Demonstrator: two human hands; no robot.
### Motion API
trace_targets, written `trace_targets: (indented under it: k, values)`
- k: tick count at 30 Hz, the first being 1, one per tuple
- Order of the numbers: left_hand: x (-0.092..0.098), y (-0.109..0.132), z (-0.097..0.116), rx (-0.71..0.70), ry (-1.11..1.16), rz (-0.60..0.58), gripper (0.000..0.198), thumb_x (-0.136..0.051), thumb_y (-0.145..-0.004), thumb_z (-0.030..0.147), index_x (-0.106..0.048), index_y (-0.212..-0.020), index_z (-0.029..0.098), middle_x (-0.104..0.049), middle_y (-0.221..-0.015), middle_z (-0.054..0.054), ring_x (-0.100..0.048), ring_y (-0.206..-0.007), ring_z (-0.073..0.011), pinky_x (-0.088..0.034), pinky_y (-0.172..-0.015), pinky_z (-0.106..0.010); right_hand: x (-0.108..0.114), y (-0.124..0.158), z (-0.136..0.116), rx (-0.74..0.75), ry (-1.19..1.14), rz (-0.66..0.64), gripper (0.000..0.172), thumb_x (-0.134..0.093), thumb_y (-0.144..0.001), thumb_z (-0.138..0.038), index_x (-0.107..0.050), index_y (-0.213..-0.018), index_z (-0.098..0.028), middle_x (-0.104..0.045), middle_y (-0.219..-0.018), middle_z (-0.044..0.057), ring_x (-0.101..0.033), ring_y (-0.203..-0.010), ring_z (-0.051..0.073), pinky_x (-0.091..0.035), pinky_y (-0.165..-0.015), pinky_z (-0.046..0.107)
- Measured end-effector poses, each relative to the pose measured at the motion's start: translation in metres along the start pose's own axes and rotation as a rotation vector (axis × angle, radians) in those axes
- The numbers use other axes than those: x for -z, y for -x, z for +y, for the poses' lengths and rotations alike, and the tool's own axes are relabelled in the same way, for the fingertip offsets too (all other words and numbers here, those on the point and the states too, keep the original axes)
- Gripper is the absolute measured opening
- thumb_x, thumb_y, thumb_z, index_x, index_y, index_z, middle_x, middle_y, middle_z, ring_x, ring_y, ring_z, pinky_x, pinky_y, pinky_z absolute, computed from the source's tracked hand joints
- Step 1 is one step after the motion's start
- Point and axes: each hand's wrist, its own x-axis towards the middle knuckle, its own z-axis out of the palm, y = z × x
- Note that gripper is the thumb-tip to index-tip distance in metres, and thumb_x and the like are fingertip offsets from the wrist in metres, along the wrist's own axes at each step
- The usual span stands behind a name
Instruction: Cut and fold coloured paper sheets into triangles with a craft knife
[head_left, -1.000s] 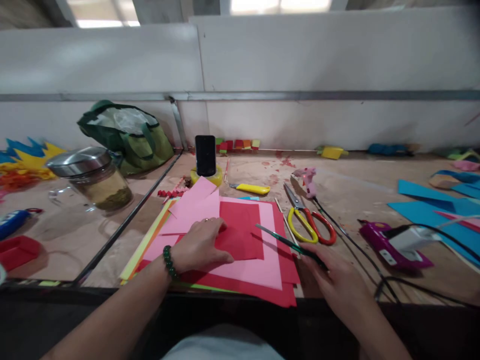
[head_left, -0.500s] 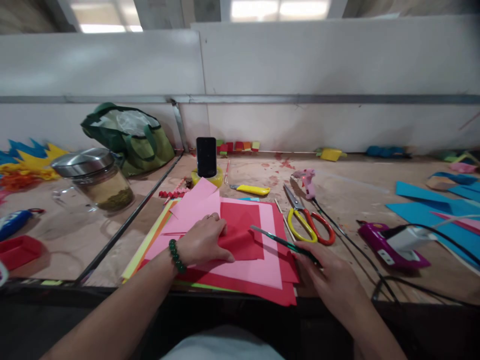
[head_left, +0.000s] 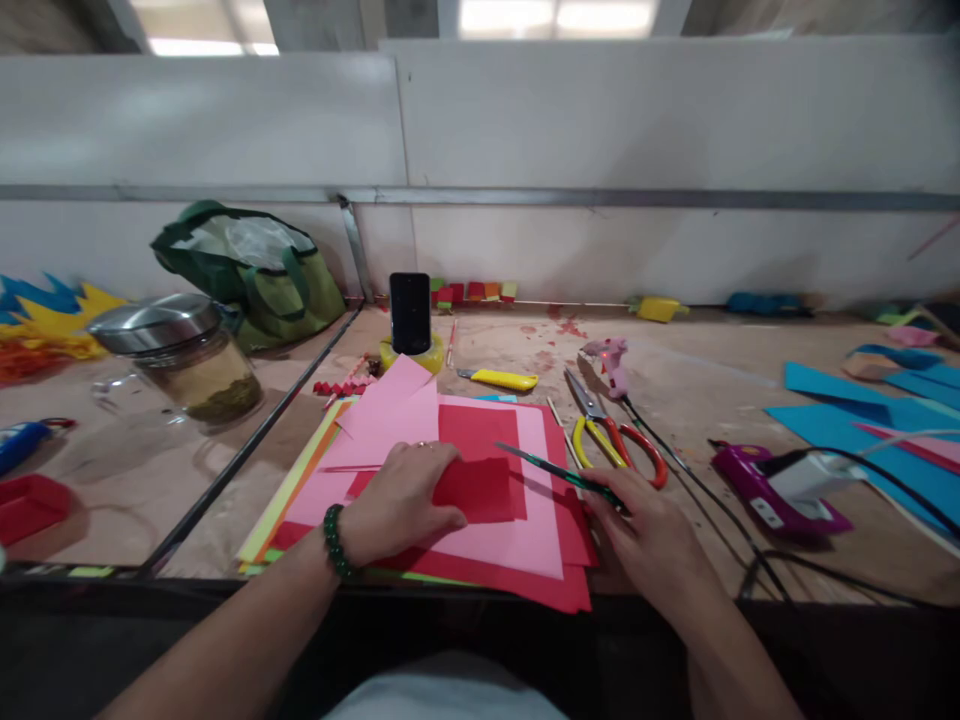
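Observation:
A folded piece of red paper lies on top of a stack of coloured sheets. My left hand, with a green bead bracelet, is on its left part, thumb at the near edge and fingers curled over the far side. My right hand grips a slim tool with a long metal blade and a green and black handle; its exact kind is unclear. The blade points left, over the right part of the red paper. Pink sheets lie just beyond my left hand.
Beyond the stack lie a yellow utility knife, scissors and a pink glue gun. A phone stands upright. A purple power strip with cables is at right, a glass tea jar and green bag at left.
My left hand has shifted slightly left on the red paper. The blade in my right hand has moved a little up and left.

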Motion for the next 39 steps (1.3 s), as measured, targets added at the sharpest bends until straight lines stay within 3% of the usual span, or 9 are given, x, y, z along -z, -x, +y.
trace_targets:
  k: [3,9,12,15,18,20,23,26,39]
  values:
    - [-0.001,0.001,0.001,0.025,0.182,-0.042,0.022,-0.063,-0.081,0.038,-0.058,-0.087,0.018,-0.063,-0.088,-0.003,-0.056,-0.081,-0.0205,-0.042,-0.074,-0.032,-0.001,-0.004,-0.001,0.008,-0.006,-0.03,0.027,-0.044,-0.09,-0.031,-0.065,-0.102,-0.019,-0.066,-0.102,0.011,-0.064,-0.096,0.025,-0.051,-0.082,0.039]
    - [-0.001,-0.006,0.009,0.0,0.431,-0.073,0.022,-0.059,-0.083,0.039,-0.054,-0.077,0.018,-0.057,-0.074,0.001,-0.051,-0.068,-0.0152,-0.041,-0.063,-0.026,0.017,0.008,-0.012,0.03,-0.085,-0.205,0.026,-0.046,-0.088,-0.028,-0.068,-0.101,-0.023,-0.066,-0.098,0.008,-0.064,-0.092,0.022,-0.052,-0.081,0.035]
    - [-0.007,-0.01,0.012,0.005,0.397,-0.06,0.02,-0.061,-0.082,0.035,-0.057,-0.088,0.017,-0.062,-0.085,-0.002,-0.056,-0.077,-0.018,-0.045,-0.07,-0.029,0.026,0.019,-0.013,0.007,-0.098,-0.249,0.026,-0.047,-0.088,-0.028,-0.069,-0.1,-0.025,-0.066,-0.096,0.007,-0.066,-0.088,0.02,-0.054,-0.076,0.032]
    - [-0.011,-0.01,0.009,-0.036,0.209,0.005,0.043,-0.063,-0.081,0.032,-0.053,-0.12,0.015,-0.06,-0.113,-0.012,-0.056,-0.102,-0.0255,-0.043,-0.09,-0.037,0.03,0.029,-0.012,-0.01,-0.067,-0.261,0.025,-0.048,-0.089,-0.029,-0.069,-0.101,-0.025,-0.066,-0.094,0.006,-0.066,-0.084,0.02,-0.054,-0.072,0.031]
    - [-0.008,-0.011,0.002,-0.221,-0.033,0.027,0.055,-0.053,-0.088,0.033,-0.039,-0.14,0.018,-0.041,-0.142,-0.018,-0.038,-0.129,-0.0313,-0.029,-0.106,-0.047,0.028,0.035,-0.011,-0.012,-0.059,-0.255,0.026,-0.047,-0.09,-0.03,-0.068,-0.104,-0.026,-0.066,-0.096,0.007,-0.067,-0.086,0.02,-0.055,-0.075,0.033]
    - [-0.004,-0.015,-0.004,-0.397,-0.075,-0.077,0.051,-0.042,-0.094,0.035,-0.035,-0.144,0.024,-0.028,-0.152,-0.014,-0.026,-0.138,-0.0294,-0.023,-0.11,-0.049,0.026,0.036,-0.011,-0.012,-0.086,-0.261,0.027,-0.046,-0.09,-0.03,-0.068,-0.106,-0.026,-0.067,-0.098,0.007,-0.067,-0.088,0.021,-0.056,-0.076,0.033]
    - [0.0,-0.023,-0.012,-0.569,-0.065,-0.277,0.05,-0.032,-0.097,0.04,-0.03,-0.146,0.03,-0.018,-0.157,-0.007,-0.015,-0.143,-0.0273,-0.015,-0.112,-0.053,0.025,0.031,-0.011,-0.016,-0.141,-0.305,0.028,-0.045,-0.091,-0.03,-0.068,-0.107,-0.027,-0.068,-0.1,0.007,-0.068,-0.089,0.02,-0.058,-0.074,0.032]
    - [0.0,-0.031,-0.016,-0.63,-0.014,-0.386,0.051,-0.033,-0.097,0.042,-0.028,-0.146,0.033,-0.017,-0.157,-0.004,-0.012,-0.144,-0.0271,-0.01,-0.112,-0.057,0.026,0.025,-0.011,-0.01,-0.166,-0.354,0.027,-0.047,-0.091,-0.03,-0.068,-0.107,-0.027,-0.069,-0.101,0.007,-0.068,-0.091,0.021,-0.058,-0.075,0.031]
    - [-0.011,-0.034,-0.02,-0.653,0.019,-0.371,0.05,-0.033,-0.097,0.037,-0.029,-0.146,0.03,-0.02,-0.156,-0.005,-0.016,-0.143,-0.0267,-0.005,-0.112,-0.059,0.039,0.035,0.006,0.002,-0.116,-0.31,0.022,-0.053,-0.089,-0.034,-0.071,-0.099,-0.027,-0.067,-0.083,0.004,-0.066,-0.077,0.018,-0.053,-0.066,0.027]
